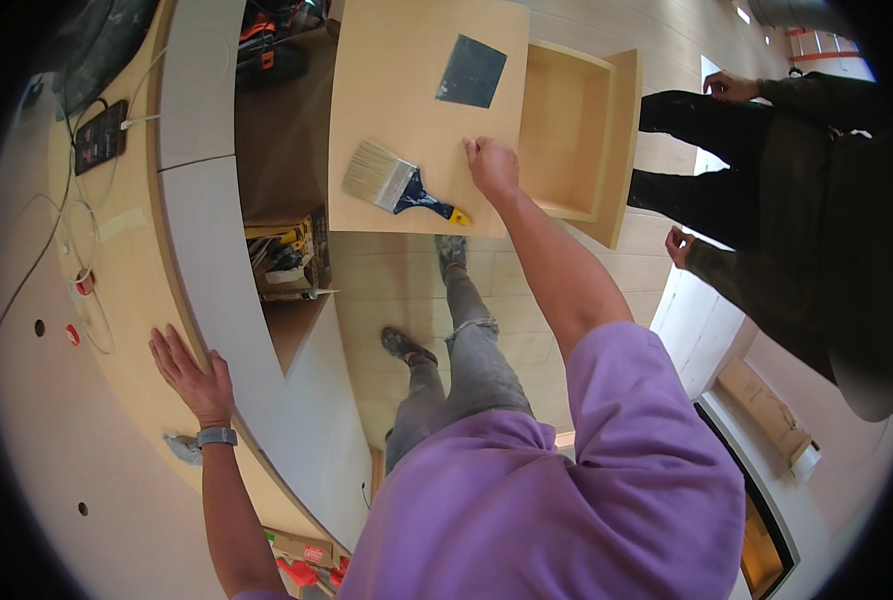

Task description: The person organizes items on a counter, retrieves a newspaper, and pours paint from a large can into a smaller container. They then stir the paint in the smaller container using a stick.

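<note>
My left hand [195,382] lies flat on the pale wood counter [132,255], fingers stretched out, a watch on the wrist. Over a light wood cabinet top [407,60], my right hand [493,168] is closed, its fingers curled; whether they hold anything small is hidden. To its left lies a wide paintbrush [399,187] with pale bristles and a dark blue handle tipped in yellow. Beyond the hand rests a dark grey square sheet [472,72], which looks like sandpaper. Neither the brush nor the sheet is touched.
A pulled-out drawer [567,135] juts right of the cabinet top. Another person [757,180] in dark clothes stands beyond it. Along the counter are a phone [101,137], cables and a grey cloth [182,447]. Tools [287,250] fill an open shelf below the counter.
</note>
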The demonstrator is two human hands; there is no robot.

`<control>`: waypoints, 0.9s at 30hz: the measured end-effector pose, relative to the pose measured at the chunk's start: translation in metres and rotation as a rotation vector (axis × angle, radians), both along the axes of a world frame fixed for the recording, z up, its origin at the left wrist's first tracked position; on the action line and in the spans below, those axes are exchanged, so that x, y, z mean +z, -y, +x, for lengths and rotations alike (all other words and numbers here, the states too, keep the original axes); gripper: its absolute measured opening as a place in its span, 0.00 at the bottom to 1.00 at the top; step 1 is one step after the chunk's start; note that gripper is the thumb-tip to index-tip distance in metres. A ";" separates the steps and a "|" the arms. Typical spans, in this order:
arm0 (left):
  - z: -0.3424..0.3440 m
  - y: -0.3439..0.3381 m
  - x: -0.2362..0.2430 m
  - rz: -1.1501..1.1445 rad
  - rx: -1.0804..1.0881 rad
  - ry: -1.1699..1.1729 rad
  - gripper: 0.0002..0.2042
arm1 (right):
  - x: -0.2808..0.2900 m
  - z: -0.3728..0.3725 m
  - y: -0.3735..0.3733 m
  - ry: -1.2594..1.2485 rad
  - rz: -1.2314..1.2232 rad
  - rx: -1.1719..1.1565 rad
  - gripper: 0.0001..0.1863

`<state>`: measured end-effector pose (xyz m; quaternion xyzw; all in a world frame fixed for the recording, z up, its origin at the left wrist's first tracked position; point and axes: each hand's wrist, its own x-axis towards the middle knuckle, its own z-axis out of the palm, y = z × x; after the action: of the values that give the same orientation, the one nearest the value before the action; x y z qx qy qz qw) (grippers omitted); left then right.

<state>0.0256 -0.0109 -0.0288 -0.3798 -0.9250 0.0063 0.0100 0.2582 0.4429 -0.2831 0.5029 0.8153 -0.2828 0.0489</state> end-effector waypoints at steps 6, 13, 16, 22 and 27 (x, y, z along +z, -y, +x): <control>0.000 0.017 -0.010 -0.025 -0.008 0.068 0.41 | -0.008 0.019 -0.002 -0.017 -0.081 0.147 0.26; 0.000 0.011 0.013 -0.015 0.062 0.072 0.43 | -0.008 0.043 0.022 0.158 -0.157 0.094 0.33; -0.002 0.008 0.009 0.021 0.064 0.097 0.42 | 0.004 0.101 0.034 0.386 -0.298 -0.064 0.36; 0.006 0.008 0.009 0.065 0.073 0.090 0.42 | -0.004 0.252 0.108 0.624 -0.668 0.069 0.31; 0.004 0.010 0.002 0.105 0.062 0.066 0.42 | 0.082 0.331 0.228 0.479 -1.185 0.043 0.34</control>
<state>0.0300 -0.0206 -0.0271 -0.3502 -0.9351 -0.0547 -0.0009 0.5893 0.2148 -0.2013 0.4233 0.4971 -0.5644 0.5051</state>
